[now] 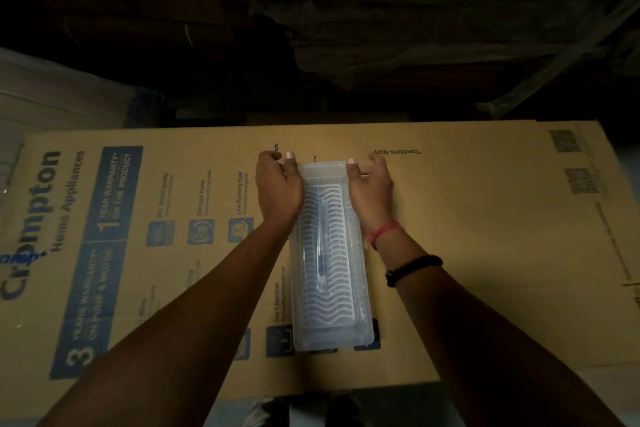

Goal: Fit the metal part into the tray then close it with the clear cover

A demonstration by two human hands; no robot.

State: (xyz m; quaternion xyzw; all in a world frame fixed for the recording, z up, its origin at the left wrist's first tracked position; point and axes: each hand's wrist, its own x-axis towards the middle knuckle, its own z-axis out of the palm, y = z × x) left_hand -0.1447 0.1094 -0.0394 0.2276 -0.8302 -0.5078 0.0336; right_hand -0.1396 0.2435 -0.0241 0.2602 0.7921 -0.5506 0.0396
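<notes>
Surface is a flattened Crompton carton (pixel 450 253), room dark. My left hand (pixel 278 189) and right hand (pixel 370 192) clamp the clear cover (pixel 330 288); metal part beneath unclear.

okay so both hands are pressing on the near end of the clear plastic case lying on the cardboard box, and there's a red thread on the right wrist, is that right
Not quite. In the head view the left hand and right hand grip the far end of the clear case, not the near end; the near end has no hand on it. The rest holds: the case lies on the cardboard box, and a red thread circles the right wrist.
</notes>
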